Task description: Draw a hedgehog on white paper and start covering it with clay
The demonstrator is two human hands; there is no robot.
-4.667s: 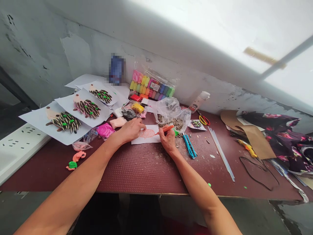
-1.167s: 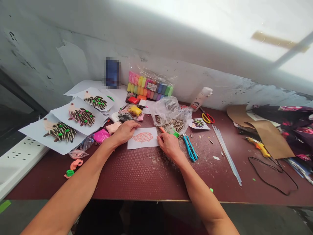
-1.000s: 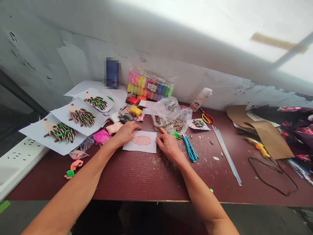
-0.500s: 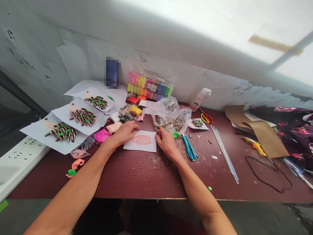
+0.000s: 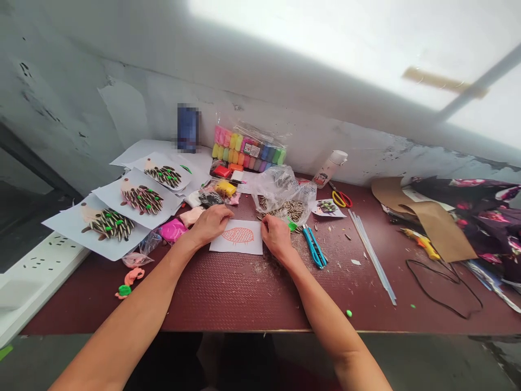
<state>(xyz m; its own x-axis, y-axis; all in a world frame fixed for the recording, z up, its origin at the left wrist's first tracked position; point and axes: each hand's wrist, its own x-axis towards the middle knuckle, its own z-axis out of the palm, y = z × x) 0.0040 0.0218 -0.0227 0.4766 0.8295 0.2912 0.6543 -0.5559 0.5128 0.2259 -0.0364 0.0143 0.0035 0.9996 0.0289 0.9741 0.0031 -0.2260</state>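
White paper (image 5: 236,248) lies flat, its rounded orange drawing (image 5: 239,235) packed with dashes, left hand (image 5: 211,224) and right hand (image 5: 277,234) flanking it, grip unclear.

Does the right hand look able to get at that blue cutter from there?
Most likely yes: the blue cutter lies just to the right of the right hand, with nothing tall standing between them.

Left hand (image 5: 210,224) and right hand (image 5: 277,234) flank a white card (image 5: 249,250) — orange drawing (image 5: 239,235) face-up — on a maroon table (image 5: 236,296).
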